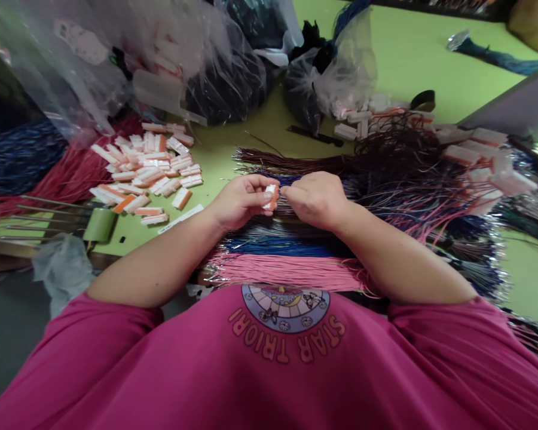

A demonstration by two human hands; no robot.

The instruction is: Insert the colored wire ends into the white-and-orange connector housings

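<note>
Head camera view, with a clock face laid over it: at the centre, two bare hands meet above rows of thin wires on a bright green table. The left hand, coming in from eight o'clock, has its thumb and fingers clamped on a small orange-and-white connector block, whose end faces three o'clock. The right hand, reaching in from four o'clock, has its fingers curled and pinched together just beside the block; whether a wire lies between those fingertips is too small to tell. Below the hands, toward six o'clock, blue wires and then pink wires lie in straight bands, nearest the wearer's magenta shirt. Toward twelve o'clock, just beyond the hands, runs a dark brown bundle. Between nine and ten o'clock sits a loose heap of similar blocks, with red wires beyond it and a green cylinder at nine. Between two and three o'clock spreads a tangle of dark wires, with more white-and-orange blocks near its outer end. Plastic bags with dark contents stand at eleven and one o'clock.
</note>
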